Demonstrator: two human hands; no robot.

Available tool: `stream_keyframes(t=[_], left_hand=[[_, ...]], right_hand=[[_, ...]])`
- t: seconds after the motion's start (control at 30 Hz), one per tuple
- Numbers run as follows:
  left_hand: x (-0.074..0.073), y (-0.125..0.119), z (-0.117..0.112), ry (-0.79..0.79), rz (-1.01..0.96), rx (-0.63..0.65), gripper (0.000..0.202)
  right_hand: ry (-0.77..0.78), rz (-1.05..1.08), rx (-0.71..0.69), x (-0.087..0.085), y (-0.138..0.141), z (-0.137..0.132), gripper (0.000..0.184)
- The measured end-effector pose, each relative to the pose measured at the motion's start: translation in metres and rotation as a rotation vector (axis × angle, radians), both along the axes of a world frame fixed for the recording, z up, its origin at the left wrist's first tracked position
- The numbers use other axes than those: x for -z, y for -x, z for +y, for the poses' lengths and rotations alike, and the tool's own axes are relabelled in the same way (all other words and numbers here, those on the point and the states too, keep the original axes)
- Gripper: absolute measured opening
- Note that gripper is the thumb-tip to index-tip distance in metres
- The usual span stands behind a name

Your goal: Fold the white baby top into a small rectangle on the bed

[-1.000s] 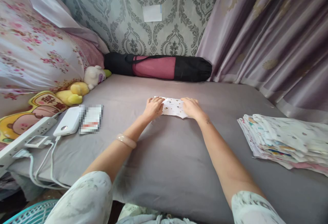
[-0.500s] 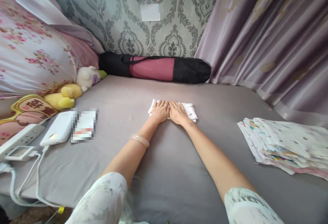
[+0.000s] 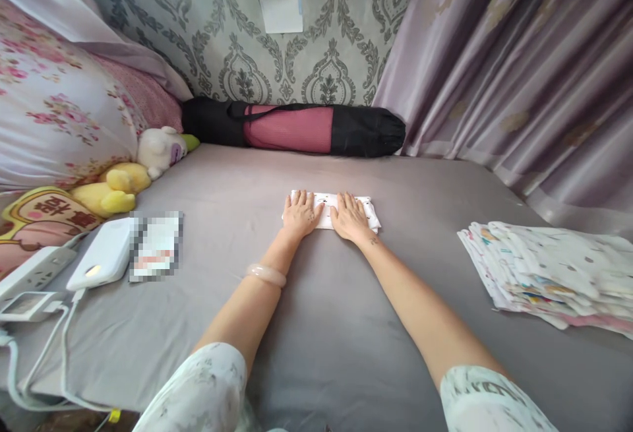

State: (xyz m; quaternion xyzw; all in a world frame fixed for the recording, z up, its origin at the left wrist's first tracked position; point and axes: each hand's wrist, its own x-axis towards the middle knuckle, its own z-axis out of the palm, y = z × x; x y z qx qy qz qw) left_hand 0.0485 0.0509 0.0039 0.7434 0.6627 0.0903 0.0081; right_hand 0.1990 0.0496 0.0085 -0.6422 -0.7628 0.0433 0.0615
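A small folded white cloth (image 3: 325,215) with dark specks lies flat on the grey bed sheet (image 3: 316,313), straight ahead of me. My left hand (image 3: 301,213) rests palm down on its left part, fingers stretched out. On the right part lies my right hand (image 3: 349,216), also flat with fingers spread. A strip of the cloth shows between the two hands, and the rest under the palms is hidden. Off to the right sits a stack of folded printed cloths (image 3: 548,270), apart from both hands.
A black and pink rolled bag (image 3: 291,128) lies along the wall. At left are plush toys (image 3: 116,188), a power strip (image 3: 37,274), a white power bank (image 3: 101,252) with cables and a blurred packet (image 3: 155,245). Purple curtains (image 3: 494,76) hang at right.
My hands, side by side in the middle of the cloth before, have slid apart towards its left and right ends. The view has shifted slightly.
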Motion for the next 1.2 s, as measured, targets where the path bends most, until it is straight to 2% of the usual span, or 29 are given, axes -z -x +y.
stream_keyframes(t=[0.13,0.37,0.53,0.7,0.9,1.1,1.2], left_hand=[[0.001,0.002,0.001,-0.02,-0.016,-0.01,0.062],[0.002,0.014,0.0,0.026,-0.055,-0.065,0.06],[0.001,0.023,-0.001,0.017,-0.072,-0.047,0.057],[0.003,0.032,0.001,0.035,-0.111,-0.043,0.057],[0.002,0.038,0.002,0.056,-0.124,-0.028,0.058],[-0.004,0.028,0.003,-0.208,-0.061,-0.006,0.057],[-0.003,0.026,0.003,-0.115,-0.028,0.036,0.058]], right_hand=[[0.019,-0.021,0.072,0.001,-0.009,0.001,0.063],[0.023,-0.029,0.108,-0.001,-0.021,-0.004,0.063],[0.037,-0.02,0.124,-0.003,-0.03,-0.008,0.064],[0.009,-0.003,0.165,0.002,-0.041,-0.009,0.063],[-0.006,0.008,0.142,0.003,-0.045,-0.009,0.062],[-0.139,0.009,0.078,-0.007,-0.044,-0.01,0.06],[-0.097,0.002,0.049,-0.002,-0.045,-0.008,0.061]])
